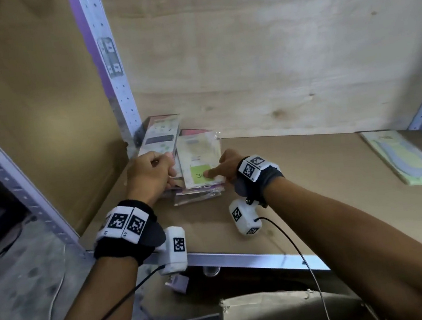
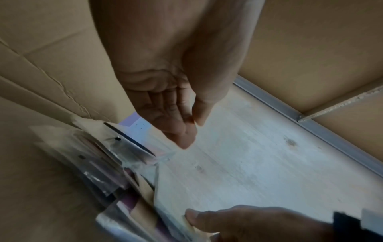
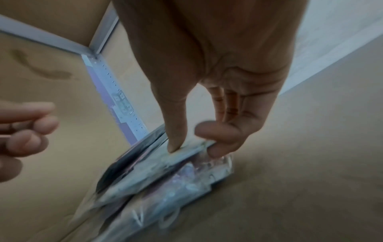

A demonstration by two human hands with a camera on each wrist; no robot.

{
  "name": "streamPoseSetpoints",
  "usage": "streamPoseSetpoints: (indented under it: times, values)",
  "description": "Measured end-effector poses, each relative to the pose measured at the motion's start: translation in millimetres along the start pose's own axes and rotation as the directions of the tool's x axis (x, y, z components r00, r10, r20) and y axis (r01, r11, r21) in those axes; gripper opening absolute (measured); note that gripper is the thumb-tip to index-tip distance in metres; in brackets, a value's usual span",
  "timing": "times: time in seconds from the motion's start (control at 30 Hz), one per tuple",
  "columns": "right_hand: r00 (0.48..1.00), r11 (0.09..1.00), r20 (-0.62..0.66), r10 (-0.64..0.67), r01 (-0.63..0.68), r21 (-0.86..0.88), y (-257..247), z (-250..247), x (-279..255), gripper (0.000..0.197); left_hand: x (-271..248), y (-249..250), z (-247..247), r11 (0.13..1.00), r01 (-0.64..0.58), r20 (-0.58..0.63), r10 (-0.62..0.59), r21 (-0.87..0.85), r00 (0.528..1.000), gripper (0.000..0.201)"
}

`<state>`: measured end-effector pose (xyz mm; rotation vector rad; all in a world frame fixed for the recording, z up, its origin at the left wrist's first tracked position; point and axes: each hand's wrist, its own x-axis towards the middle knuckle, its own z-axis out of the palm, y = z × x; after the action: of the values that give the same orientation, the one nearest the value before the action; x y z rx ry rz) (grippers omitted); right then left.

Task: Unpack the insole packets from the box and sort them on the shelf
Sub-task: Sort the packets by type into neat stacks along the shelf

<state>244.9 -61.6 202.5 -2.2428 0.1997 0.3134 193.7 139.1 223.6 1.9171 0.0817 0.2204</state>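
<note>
A stack of clear-wrapped insole packets point(image 1: 198, 191) lies in the back left corner of the shelf point(image 1: 302, 190). Its top packet point(image 1: 200, 158) carries a green label. My right hand point(image 1: 215, 172) pinches that top packet at its near right edge, thumb on the label and fingers curled under the edge point(image 3: 190, 147). My left hand point(image 1: 169, 170) hovers at the stack's left side with loosely curled fingers and holds nothing point(image 2: 192, 131). Another packet point(image 1: 160, 137) leans behind it against the corner post. The stack is blurred in both wrist views point(image 3: 165, 176).
A single green and purple packet point(image 1: 405, 158) lies flat on the shelf at the far right. A perforated metal post point(image 1: 111, 65) and a cardboard side panel point(image 1: 37, 115) close the left side. An open cardboard box point(image 1: 278, 314) stands below the shelf's front edge.
</note>
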Motion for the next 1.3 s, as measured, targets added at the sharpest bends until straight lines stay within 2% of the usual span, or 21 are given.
streamPoseSetpoints:
  times: [0.1,0.2,0.3,0.37,0.5,0.6,0.67,0.73,0.8,0.87,0.9,0.93,1.0,1.07,1.13,1.2,1.3]
  values:
    - [0.997,0.984,0.076,-0.021,0.007,0.180,13.7,-14.7,-16.0,0.053,-2.9,7.2,14.3,0.998,-0.045,0.053,0.043,0.037,0.998,0.020]
    - [0.996,0.896,0.081,-0.049,0.008,0.444,30.6,-36.3,-39.9,0.059,-5.9,10.8,26.7,0.964,-0.167,0.100,0.149,0.207,0.984,0.039]
    - [0.998,0.784,0.022,-0.059,0.033,0.620,44.4,-63.9,-66.9,0.055,-14.0,16.8,45.9,0.834,-0.304,0.238,0.214,0.461,0.947,0.055]
    - [0.997,0.728,-0.003,-0.081,0.061,0.683,52.7,-85.0,-84.3,0.046,-19.8,23.8,62.6,0.756,-0.387,0.292,0.267,0.528,0.919,0.054]
    - [0.990,0.723,0.023,-0.138,0.085,0.686,66.4,-124.1,-115.5,0.018,-35.9,39.7,94.8,0.713,-0.534,0.327,0.423,0.455,0.845,0.030]
    - [0.975,0.683,0.055,-0.215,0.110,0.722,77.5,-149.6,-133.7,0.025,-47.5,52.4,114.3,0.727,-0.600,0.265,0.539,0.334,0.800,0.013]
    - [0.957,0.609,0.045,-0.286,0.145,0.779,86.0,-164.0,-143.4,0.028,-49.7,60.7,126.7,0.735,-0.627,0.252,0.575,0.258,0.778,0.020]
    - [0.944,0.570,-0.017,-0.331,0.214,0.793,95.9,-173.8,-149.5,0.023,-51.9,69.8,140.0,0.766,-0.622,0.263,0.575,0.159,0.775,0.028]
    - [0.937,0.610,-0.113,-0.331,0.304,0.732,108.8,-179.1,-151.8,0.017,-56.4,78.9,154.5,0.794,-0.607,0.271,0.578,0.030,0.770,0.028]
    - [0.938,0.734,-0.190,-0.289,0.345,0.585,126.0,-181.1,-149.5,0.029,-59.7,83.6,168.6,0.824,-0.560,0.284,0.558,-0.083,0.780,0.023]
    - [0.939,0.806,-0.217,-0.267,0.341,0.484,137.0,-181.4,-147.0,0.038,-60.4,84.3,174.8,0.845,-0.521,0.289,0.533,-0.124,0.795,0.020]
    - [0.944,0.864,-0.227,-0.240,0.315,0.394,147.1,-180.3,-144.3,0.040,-60.8,84.0,180.6,0.866,-0.471,0.296,0.499,-0.167,0.814,0.017]
    - [0.958,0.927,-0.211,-0.195,0.251,0.280,162.6,-177.5,-140.2,0.016,-61.9,82.3,192.0,0.913,-0.309,0.338,0.389,-0.265,0.857,0.011]
    - [0.963,0.954,-0.215,-0.164,0.211,0.214,176.0,-176.9,-132.1,0.029,-63.1,75.6,203.5,0.943,-0.119,0.420,0.249,-0.312,0.873,0.015]
    - [0.963,0.951,-0.213,-0.162,0.210,0.227,183.2,-177.9,-128.4,0.041,-61.6,68.6,213.6,0.948,0.035,0.502,0.136,-0.317,0.854,0.024]
    - [0.971,0.932,-0.150,-0.186,0.223,0.285,186.9,-181.0,-125.8,0.039,-55.3,64.9,218.1,0.929,0.136,0.531,0.074,-0.345,0.844,0.028]
    - [0.984,0.941,-0.087,-0.158,0.177,0.287,191.1,-185.5,-123.8,0.031,-41.1,61.1,219.1,0.888,0.230,0.487,-0.008,-0.399,0.874,0.033]
